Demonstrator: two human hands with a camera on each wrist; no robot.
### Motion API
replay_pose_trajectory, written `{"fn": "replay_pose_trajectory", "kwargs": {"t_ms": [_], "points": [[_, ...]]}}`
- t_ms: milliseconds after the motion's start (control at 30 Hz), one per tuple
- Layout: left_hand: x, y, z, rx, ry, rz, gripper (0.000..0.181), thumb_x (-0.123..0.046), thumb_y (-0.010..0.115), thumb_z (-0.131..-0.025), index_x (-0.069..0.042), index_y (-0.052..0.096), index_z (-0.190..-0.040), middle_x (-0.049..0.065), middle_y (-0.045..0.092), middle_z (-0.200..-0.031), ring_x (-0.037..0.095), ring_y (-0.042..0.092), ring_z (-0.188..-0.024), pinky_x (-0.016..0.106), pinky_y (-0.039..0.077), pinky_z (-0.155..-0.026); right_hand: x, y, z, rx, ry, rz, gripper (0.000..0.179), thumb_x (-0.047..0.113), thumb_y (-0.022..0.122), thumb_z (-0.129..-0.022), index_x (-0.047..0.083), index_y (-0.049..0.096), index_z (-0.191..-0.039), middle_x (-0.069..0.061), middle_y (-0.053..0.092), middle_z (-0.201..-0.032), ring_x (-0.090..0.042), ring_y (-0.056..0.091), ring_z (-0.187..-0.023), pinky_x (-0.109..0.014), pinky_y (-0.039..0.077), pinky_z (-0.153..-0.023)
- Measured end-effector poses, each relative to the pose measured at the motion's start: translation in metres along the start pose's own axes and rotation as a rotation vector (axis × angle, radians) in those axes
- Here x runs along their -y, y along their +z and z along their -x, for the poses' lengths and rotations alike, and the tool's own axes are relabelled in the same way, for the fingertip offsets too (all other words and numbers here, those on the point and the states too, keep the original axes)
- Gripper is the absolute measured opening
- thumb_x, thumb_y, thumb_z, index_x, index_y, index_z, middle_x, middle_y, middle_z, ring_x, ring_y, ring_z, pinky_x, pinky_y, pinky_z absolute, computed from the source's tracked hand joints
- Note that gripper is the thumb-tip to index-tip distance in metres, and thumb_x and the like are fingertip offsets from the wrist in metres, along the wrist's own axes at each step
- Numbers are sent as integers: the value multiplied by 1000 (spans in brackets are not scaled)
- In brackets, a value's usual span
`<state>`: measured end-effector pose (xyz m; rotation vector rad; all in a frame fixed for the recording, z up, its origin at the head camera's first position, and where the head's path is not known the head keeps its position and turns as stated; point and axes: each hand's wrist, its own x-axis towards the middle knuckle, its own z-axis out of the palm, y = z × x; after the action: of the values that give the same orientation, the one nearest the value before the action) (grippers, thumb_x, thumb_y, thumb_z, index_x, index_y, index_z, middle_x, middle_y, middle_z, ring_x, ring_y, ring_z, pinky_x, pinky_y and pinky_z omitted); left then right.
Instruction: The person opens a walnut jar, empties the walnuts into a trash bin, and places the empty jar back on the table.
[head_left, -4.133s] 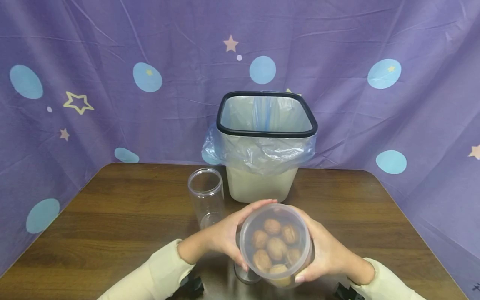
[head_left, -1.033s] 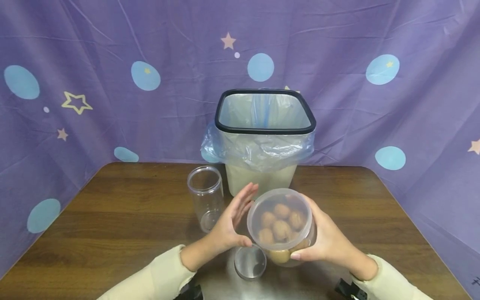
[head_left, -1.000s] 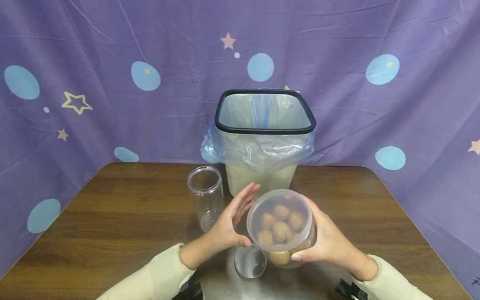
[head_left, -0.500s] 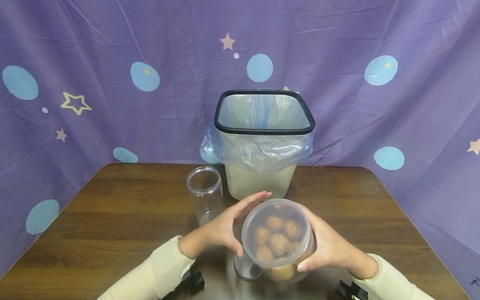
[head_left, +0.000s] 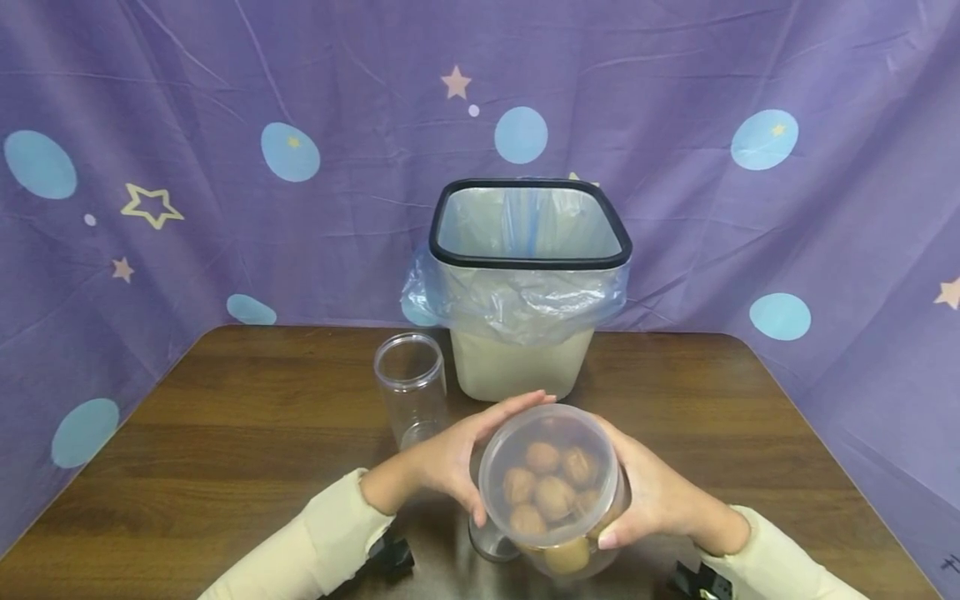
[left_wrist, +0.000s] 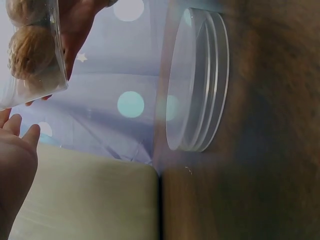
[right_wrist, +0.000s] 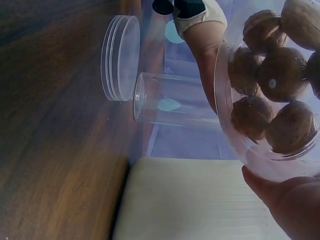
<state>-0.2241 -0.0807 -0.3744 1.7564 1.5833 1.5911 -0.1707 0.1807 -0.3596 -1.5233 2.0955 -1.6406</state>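
Note:
A clear plastic jar [head_left: 592,564] of walnuts [head_left: 553,497] is held tilted above the table, its frosted round lid [head_left: 555,429] facing me. My right hand [head_left: 656,487] grips the jar from the right, thumb along its near side. On the left, my left hand [head_left: 453,458] curves round the lid, with thumb and fingers at opposite parts of its rim. In the left wrist view, fingers of the left hand [left_wrist: 15,160] show near the jar, while the lid is out of frame. Below the held jar, a flat clear round lid [head_left: 491,546] lies partly hidden.
A tall clear plastic jar [head_left: 411,392] without a lid stands left of my hands. Behind it is a cream bin [head_left: 517,367] with a black rim and a bluish plastic bag. Brown wooden table [head_left: 247,433] extends to both sides; a purple curtain [head_left: 360,167] hangs behind.
The jar has come down and closer over the last second, with the right hand gripping it. My left hand, apart from it with fingers spread, has closed in on the lid's rim.

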Motion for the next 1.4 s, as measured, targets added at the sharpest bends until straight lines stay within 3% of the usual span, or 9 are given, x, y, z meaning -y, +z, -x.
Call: {"fn": "replay_pose_trajectory", "kwargs": {"t_ms": [200, 500, 933, 1400], "points": [[1, 1, -1, 14, 7, -11, 124, -60, 72, -67, 2, 3, -149, 27, 14, -152, 30, 26, -139, 43, 22, -115, 0, -1, 1, 3, -1, 29, 104, 32, 81, -67, -1, 23, -146, -21, 39, -142, -25, 43, -128, -26, 31, -108], [2, 4, 0, -14, -7, -42, 122, -62, 70, -68, 0, 5, -150, 18, 15, -156, 30, 27, -139, 42, 22, -114, -1, -1, 2, -11, 6, 38, 104, 31, 81, -66, -2, 23, -145, -21, 40, -142, -25, 44, -127, -25, 32, -108], [2, 9, 0, -81, -32, -45, 119, -59, 72, -69, -1, 6, -150, 15, 13, -157, 30, 26, -140, 41, 22, -115, -1, -2, 3, -63, -10, 116, 105, 34, 83, -65, -3, 24, -145, -20, 40, -142, -25, 44, -126, -23, 31, -107], [3, 14, 4, -169, -74, -94, 118, -56, 73, -70, -1, 6, -150, 18, 14, -156, 27, 23, -141, 36, 24, -114, -5, -1, 4, -134, 25, 177, 106, 33, 85, -62, 1, 28, -144, -17, 44, -139, -23, 47, -123, -22, 34, -105]]}}
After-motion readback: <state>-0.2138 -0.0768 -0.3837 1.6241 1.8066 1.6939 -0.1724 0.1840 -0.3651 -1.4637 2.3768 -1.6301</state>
